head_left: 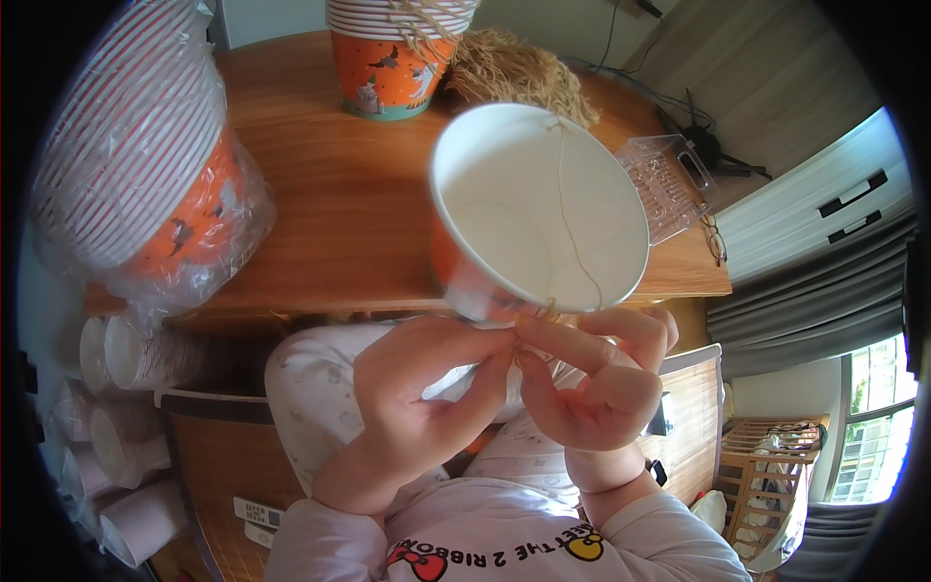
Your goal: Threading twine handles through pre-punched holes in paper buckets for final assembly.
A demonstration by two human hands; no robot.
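Observation:
An orange paper bucket (485,209) with a white inside leans toward me at the table's near edge, its mouth facing up and to me. A thin tan cord (572,228) is fixed at the far rim and runs across the opening to the near rim. Just below that near rim, my left hand (436,378) pinches the cord's end between thumb and forefinger. My right hand (601,373) meets it there, thumb and forefinger also pinched on the cord, other fingers curled. The knot or loop between the fingertips is mostly hidden.
A stack of orange buckets (393,73) stands at the back, beside a heap of tan cords (524,73). Plastic-wrapped buckets (165,184) tower at the left. A clear plastic basket (664,184) and eyeglasses (715,240) lie right. White tubs (126,441) sit lower left.

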